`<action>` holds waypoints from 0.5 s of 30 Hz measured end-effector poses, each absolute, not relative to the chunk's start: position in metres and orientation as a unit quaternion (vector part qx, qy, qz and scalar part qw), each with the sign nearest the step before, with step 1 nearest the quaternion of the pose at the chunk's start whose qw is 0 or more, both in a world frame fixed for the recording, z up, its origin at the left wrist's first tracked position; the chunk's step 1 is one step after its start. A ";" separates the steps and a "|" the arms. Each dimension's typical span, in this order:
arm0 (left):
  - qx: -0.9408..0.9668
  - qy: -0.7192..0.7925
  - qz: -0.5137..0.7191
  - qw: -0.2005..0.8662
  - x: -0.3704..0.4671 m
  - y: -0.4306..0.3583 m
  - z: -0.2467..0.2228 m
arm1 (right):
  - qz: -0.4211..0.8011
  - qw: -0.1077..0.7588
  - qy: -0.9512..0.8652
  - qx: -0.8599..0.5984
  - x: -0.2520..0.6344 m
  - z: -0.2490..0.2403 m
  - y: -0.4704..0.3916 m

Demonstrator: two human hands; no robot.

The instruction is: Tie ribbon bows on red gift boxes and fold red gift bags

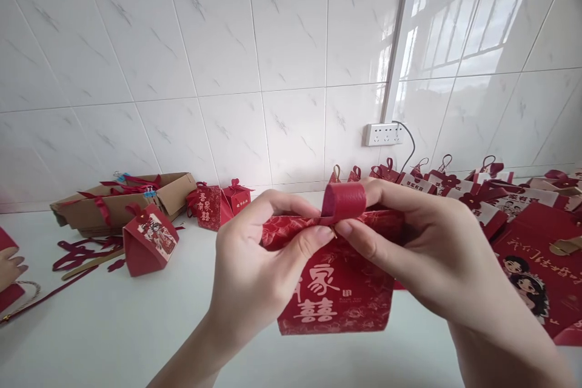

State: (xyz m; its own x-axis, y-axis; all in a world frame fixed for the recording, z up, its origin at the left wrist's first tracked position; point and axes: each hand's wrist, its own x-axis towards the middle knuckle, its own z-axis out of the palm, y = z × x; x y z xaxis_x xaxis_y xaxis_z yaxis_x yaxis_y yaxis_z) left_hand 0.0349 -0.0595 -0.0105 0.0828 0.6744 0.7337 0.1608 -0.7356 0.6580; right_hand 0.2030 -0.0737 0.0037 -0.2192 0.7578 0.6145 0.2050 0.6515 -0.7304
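A red gift box (359, 309) with white Chinese characters and a pale floral print hangs upright in front of me. From its top edge rises a looped red leather-like handle strap (345, 201). My left hand (259, 260) pinches the top edge at the left foot of the loop, thumb in front. On the other side, my right hand (409, 242) also grips the top edge, its thumb beside the loop's base and its forefinger behind the strap. A small gold-coloured bit shows between the two thumbs; its kind is unclear.
An open cardboard box (86, 212) with ribbons stands at the back left, near a small red box (148, 242) and loose ribbons (86, 251). Several red gift bags (536, 254) crowd the right. Another person's hand (9, 267) shows at the left edge. A power strip (384, 134) is on the wall.
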 end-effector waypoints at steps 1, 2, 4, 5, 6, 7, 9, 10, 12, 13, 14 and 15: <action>0.705 0.292 0.609 0.215 0.035 -0.059 -0.010 | 0.237 0.538 -0.737 -0.332 0.202 0.004 -0.075; 0.707 0.287 0.609 0.217 0.035 -0.059 -0.010 | 0.220 0.544 -0.737 -0.336 0.201 0.005 -0.076; 0.707 0.274 0.612 0.224 0.035 -0.059 -0.010 | 0.201 0.547 -0.735 -0.346 0.199 0.005 -0.078; 0.707 0.266 0.615 0.227 0.035 -0.059 -0.010 | 0.196 0.546 -0.735 -0.351 0.199 0.005 -0.079; 0.707 0.262 0.617 0.227 0.035 -0.059 -0.010 | 0.192 0.546 -0.735 -0.354 0.198 0.006 -0.080; 0.707 0.262 0.618 0.224 0.035 -0.060 -0.010 | 0.188 0.545 -0.735 -0.356 0.197 0.006 -0.080; 0.708 0.274 0.618 0.206 0.035 -0.060 -0.010 | 0.179 0.547 -0.735 -0.359 0.197 0.006 -0.080; 0.709 0.283 0.616 0.195 0.035 -0.060 -0.010 | 0.176 0.548 -0.734 -0.361 0.196 0.006 -0.080; 0.710 0.290 0.616 0.180 0.035 -0.060 -0.010 | 0.173 0.552 -0.732 -0.360 0.197 0.006 -0.080; 0.711 0.288 0.617 0.177 0.036 -0.060 -0.011 | 0.175 0.554 -0.730 -0.360 0.197 0.007 -0.080; 0.711 0.285 0.618 0.174 0.036 -0.060 -0.011 | 0.178 0.555 -0.729 -0.359 0.197 0.007 -0.080; 0.711 0.284 0.620 0.170 0.036 -0.060 -0.011 | 0.181 0.556 -0.728 -0.358 0.197 0.007 -0.080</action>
State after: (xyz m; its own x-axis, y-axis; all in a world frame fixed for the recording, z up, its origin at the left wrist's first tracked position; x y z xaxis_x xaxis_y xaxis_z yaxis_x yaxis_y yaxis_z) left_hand 0.0360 -0.0600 -0.0110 0.0701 0.6144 0.7859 0.1924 -0.7813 0.5937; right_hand 0.1973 -0.0800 0.0070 -0.1250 0.7230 0.6794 0.3195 0.6777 -0.6623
